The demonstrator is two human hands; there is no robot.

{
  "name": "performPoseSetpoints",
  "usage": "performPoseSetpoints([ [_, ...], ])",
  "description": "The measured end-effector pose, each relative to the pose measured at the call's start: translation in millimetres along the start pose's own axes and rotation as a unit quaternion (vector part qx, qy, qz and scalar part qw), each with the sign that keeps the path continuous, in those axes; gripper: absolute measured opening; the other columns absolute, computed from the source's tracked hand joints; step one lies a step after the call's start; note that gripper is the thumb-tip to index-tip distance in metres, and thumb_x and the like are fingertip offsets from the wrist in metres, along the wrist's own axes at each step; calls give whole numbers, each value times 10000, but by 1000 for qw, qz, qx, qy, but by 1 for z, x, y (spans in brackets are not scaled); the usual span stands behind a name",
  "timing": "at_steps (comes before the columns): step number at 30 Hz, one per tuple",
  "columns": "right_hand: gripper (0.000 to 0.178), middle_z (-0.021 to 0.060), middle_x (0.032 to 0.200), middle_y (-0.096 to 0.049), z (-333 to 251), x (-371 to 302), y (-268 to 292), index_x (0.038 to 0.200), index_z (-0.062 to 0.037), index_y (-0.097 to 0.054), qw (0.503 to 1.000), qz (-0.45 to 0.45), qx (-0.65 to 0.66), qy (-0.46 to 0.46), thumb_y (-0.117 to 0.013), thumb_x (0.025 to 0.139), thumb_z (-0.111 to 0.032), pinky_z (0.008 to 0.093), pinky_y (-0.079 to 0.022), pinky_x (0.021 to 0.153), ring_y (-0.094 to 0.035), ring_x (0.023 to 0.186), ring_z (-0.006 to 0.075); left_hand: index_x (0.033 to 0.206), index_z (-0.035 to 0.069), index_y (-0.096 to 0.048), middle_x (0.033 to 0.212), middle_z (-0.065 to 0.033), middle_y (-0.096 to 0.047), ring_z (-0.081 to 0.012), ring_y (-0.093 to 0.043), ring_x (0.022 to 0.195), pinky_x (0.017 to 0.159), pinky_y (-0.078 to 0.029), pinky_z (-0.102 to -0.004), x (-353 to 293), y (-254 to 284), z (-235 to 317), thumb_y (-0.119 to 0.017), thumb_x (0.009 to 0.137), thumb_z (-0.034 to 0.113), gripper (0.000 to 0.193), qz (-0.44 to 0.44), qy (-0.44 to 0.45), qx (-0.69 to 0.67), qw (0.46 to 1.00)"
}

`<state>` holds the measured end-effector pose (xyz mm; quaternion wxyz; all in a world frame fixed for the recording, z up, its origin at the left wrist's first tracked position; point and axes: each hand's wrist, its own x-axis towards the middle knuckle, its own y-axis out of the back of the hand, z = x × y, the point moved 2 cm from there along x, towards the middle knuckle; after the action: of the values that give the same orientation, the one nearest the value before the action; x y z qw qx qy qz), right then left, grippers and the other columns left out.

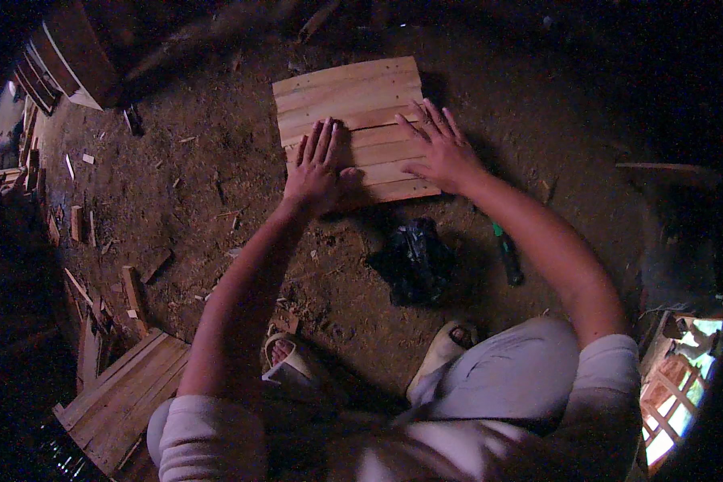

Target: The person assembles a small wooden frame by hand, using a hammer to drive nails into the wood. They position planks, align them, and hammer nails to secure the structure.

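Observation:
A panel of pale wooden slats [349, 96] lies on the dirt floor in front of me, with small dark nail marks near its ends. My left hand [317, 173] rests flat on its near left part, fingers stretched out and pointing away from me. On the panel's right edge lies my right hand [446, 153], fingers spread. A dark gap runs between two of the slats, between my hands. Just nearer to me sits a crumpled black plastic bag [418, 261]; its contents are hidden. To its right, by my right forearm, is a tool with a dark and green handle [508, 255].
Another slatted wooden panel [128, 394] lies at the lower left, near offcuts [134, 297] and scattered chips. Stacked wooden pieces [76, 56] stand at the far left. A plank [671, 170] is at the right, in shadow. My sandalled feet [285, 353] are close to the bag.

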<state>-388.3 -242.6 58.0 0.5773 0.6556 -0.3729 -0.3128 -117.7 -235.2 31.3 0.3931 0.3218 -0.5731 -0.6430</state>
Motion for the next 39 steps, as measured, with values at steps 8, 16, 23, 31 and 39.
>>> performPoseSetpoints([
  [8,911,149,1612,-40,0,-4,-10,1554,-244,-123,999,-13,-29,-36,-605,846,-552,521,-72,1184,-64,1481,355,1540,50,-67,1617,-139,-52,-311,-52,1493,1191,-69,-480,1,-9,-11,-516,886,531,928,-42,-20,23,999],
  [16,488,168,1142,-596,89,-23,-27,1316,-52,-483,846,181,420,-275,-633,921,-296,382,-466,915,-578,1029,306,1542,55,-55,1618,-132,-45,-313,-33,1493,1193,-62,-475,4,-9,-7,-524,874,568,964,-20,-35,23,999],
  [23,516,154,1069,-585,12,-70,-61,1272,2,-516,861,26,403,-310,-702,865,-254,380,-478,823,-576,903,255,1541,48,-32,1620,-126,-26,-302,-14,1495,1196,-51,-473,3,-14,-16,-529,890,458,916,-32,-29,55,998],
  [31,632,210,1086,-556,7,-63,-56,1346,62,-475,960,69,222,-156,-724,831,-205,346,-513,769,-601,902,260,1529,5,-25,1607,-187,-22,-330,0,1491,1199,-66,-458,7,0,1,-550,885,458,947,-37,-35,11,999],
  [39,346,143,917,-636,57,-167,-24,1066,5,-558,905,12,257,-338,-697,875,-248,377,-500,751,-614,838,224,1528,4,-76,1601,-204,-42,-356,15,1485,1201,-60,-445,12,-27,7,-564,861,548,990,-6,43,91,995],
])
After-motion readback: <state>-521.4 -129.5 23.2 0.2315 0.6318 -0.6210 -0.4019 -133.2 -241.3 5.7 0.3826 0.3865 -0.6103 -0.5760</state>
